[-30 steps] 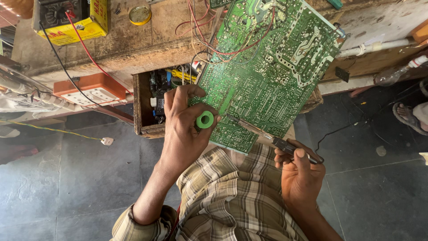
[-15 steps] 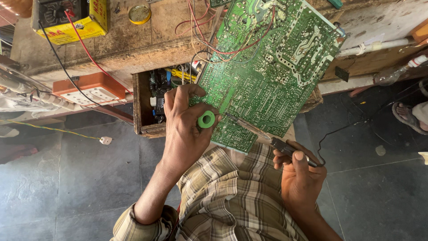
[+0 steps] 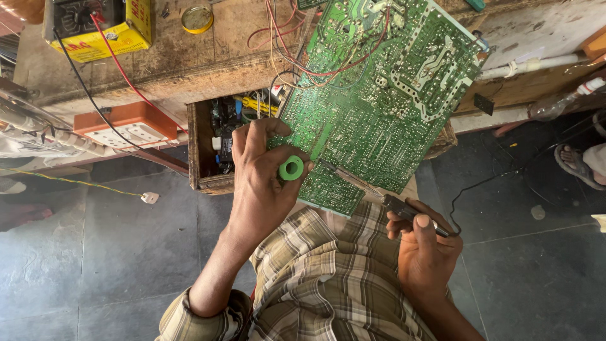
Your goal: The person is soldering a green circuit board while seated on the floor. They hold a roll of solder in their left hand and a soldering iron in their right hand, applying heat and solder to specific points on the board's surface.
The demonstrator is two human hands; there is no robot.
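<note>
Landmark = green circuit board [image 3: 385,95], solder side up, tilted, upper edge leaning on the wooden surface [image 3: 208,57], lower corner down over the plaid-clad lap.

L hand [image 3: 265,183] at board's lower-left edge: grip clamped on a small green spool [image 3: 291,168], thumb + fingers wrapped round it, spool hole facing cam, touching the board edge.

R hand [image 3: 426,252] below-right of board: grip closed pen-style on a soldering iron [image 3: 404,211], dark handle. Metal shaft runs up-left, tip on the board's lower section, just right of the spool. Black cord trails right from the handle across the floor.

Red + white wires [image 3: 303,44] come off the board's top-left, loop over the surface.

Left of board: open wooden box [image 3: 199,155] w/ parts inside, under the surface edge. Further left: orange/white socket box [image 3: 123,126]. Up-left on the surface: yellow multimeter [image 3: 104,25] w/ red + black leads, small round tin [image 3: 197,19] beside it.

Right of board: white pipe [image 3: 536,64] along the surface, another person's sandalled foot [image 3: 577,161] at far right on the floor.
</note>
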